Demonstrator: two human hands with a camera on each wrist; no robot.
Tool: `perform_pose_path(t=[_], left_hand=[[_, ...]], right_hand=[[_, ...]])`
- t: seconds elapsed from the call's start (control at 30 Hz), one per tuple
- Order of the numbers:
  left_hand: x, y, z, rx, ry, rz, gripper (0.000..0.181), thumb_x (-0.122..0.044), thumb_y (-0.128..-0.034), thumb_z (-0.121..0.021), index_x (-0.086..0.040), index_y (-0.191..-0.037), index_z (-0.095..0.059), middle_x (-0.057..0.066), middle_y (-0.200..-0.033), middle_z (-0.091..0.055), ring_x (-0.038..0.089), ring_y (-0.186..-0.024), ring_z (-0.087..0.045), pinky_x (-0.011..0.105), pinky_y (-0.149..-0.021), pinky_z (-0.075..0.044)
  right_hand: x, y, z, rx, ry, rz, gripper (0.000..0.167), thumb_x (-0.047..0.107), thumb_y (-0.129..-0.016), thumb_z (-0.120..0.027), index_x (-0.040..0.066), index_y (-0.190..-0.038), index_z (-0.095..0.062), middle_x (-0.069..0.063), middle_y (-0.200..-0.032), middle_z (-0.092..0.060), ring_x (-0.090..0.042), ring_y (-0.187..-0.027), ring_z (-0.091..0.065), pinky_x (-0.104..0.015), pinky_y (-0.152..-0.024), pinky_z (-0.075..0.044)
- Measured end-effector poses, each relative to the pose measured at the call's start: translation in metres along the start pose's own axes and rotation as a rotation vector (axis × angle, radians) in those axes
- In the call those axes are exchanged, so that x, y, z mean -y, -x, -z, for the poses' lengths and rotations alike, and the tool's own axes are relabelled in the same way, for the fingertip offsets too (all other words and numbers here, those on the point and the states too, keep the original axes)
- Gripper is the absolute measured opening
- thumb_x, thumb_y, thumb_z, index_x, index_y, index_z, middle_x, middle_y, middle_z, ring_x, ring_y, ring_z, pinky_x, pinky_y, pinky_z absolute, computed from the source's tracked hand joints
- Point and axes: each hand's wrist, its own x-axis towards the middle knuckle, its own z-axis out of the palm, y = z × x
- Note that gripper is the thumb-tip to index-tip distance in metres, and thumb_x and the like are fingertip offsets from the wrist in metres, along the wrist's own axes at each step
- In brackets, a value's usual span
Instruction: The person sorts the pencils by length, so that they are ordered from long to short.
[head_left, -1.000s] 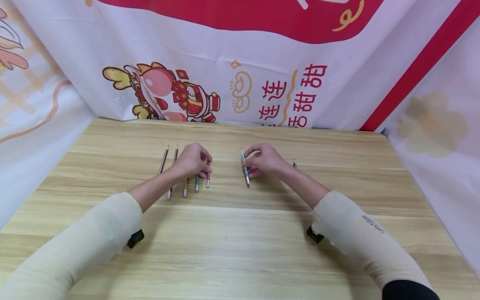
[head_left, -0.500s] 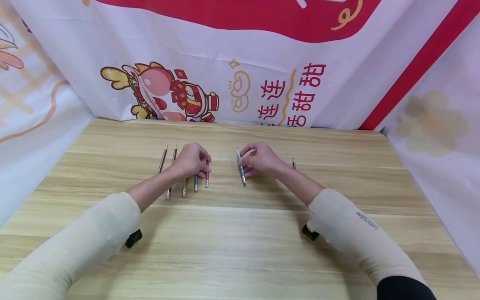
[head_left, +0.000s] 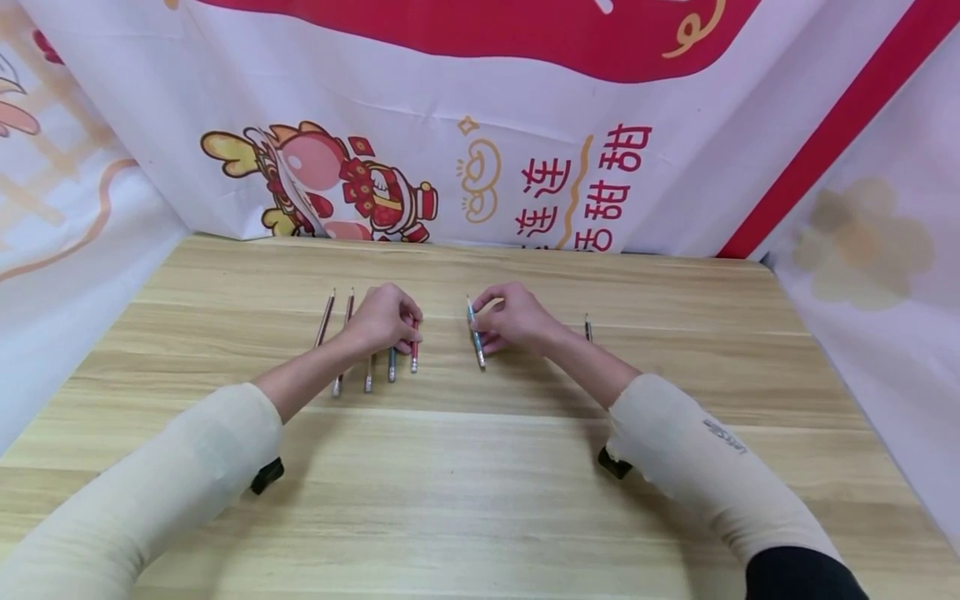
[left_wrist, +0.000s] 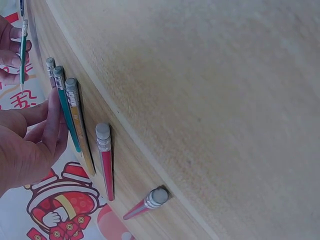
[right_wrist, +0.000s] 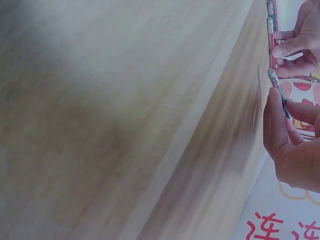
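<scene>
My left hand pinches a red pencil at the right end of a row on the table, its eraser end toward me. Beside it lie a green pencil and a yellow pencil, partly hidden by the hand in the head view. Two dark red pencils lie farther left, one partly behind the forearm. My right hand holds a light blue-green pencil between thumb and fingers, tip pointing away, a short gap to the right of the red one.
A dark pencil lies beyond my right forearm, which hides part of it. The wood-grain table ends at a printed cloth backdrop. Black wrist devices show under both sleeves.
My right hand has slid left with the blue-green pencil, closer to the red pencil. The left hand and the row of pencils stay in place.
</scene>
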Motion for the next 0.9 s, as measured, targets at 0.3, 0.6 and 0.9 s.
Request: perform_pose_path(t=[0.3,0.6,0.9], left_hand=[[0.000,0.000,0.000,0.008,0.004,0.009,0.031,0.013,-0.0879,-0.074,0.015,-0.118,-0.068,0.020,-0.092,-0.064,0.020,-0.064,-0.071,0.030,-0.064,-0.067],[-0.002,0.000,0.001,0.008,0.002,0.010,0.030,0.013,-0.0875,-0.074,0.015,-0.117,-0.068,0.021,-0.093,-0.064,0.019,-0.064,-0.071,0.030,-0.063,-0.067],[-0.002,0.000,0.001,0.010,0.000,0.007,0.029,0.012,-0.0881,-0.074,0.014,-0.117,-0.069,0.021,-0.093,-0.065,0.020,-0.065,-0.071,0.030,-0.063,-0.067]], right_hand=[[0.000,-0.004,-0.006,0.006,0.007,0.003,0.025,-0.008,-0.095,-0.067,-0.007,-0.119,-0.061,-0.020,-0.088,-0.072,-0.021,-0.067,-0.067,-0.040,-0.070,-0.069],[0.002,-0.008,-0.012,0.015,0.019,-0.010,0.025,-0.007,-0.095,-0.068,-0.005,-0.118,-0.062,-0.019,-0.089,-0.071,-0.022,-0.068,-0.067,-0.038,-0.069,-0.068],[0.005,-0.010,-0.020,0.016,0.020,-0.020,0.025,-0.008,-0.094,-0.068,-0.005,-0.119,-0.062,-0.020,-0.089,-0.072,-0.022,-0.066,-0.067,-0.039,-0.069,-0.069]])
